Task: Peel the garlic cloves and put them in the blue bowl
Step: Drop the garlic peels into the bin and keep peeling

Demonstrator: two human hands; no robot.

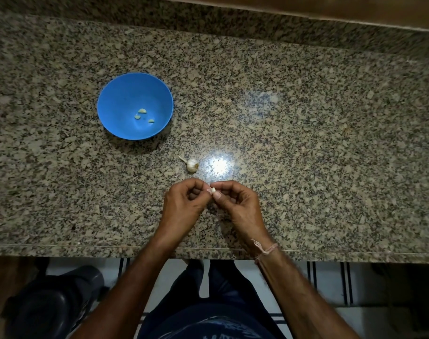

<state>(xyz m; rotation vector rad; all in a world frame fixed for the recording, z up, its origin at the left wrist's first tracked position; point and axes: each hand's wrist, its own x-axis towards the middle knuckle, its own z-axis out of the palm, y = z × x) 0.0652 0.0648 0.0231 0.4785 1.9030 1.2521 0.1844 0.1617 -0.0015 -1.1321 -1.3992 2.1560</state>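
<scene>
Plainly, both hands met on one clove (212,190) just above the counter (306,143): the left hand (184,204) pinched it from one side with curled fingers, and the right hand (238,204) pinched the other side, thumb under and forefinger over, so each grip was clamped on the clove. A flap of pale skin seemed to stand off its left end, though it was too small to be sure. The step in hand looked like stripping that skin. To do it well, one hand ought to hold the clove steady while the other's nails caught the loose edge and drew it along the length, not across, with light pressure so the flesh did not bruise or slip free. Just beyond the hands lay the bulb (191,165), stem pointing toward the bowl (115,94), which stood well apart to the left and farther back with three peeled cloves (142,110) in its bottom. Judging by the largely whole bulb, much peeling remained.
</scene>
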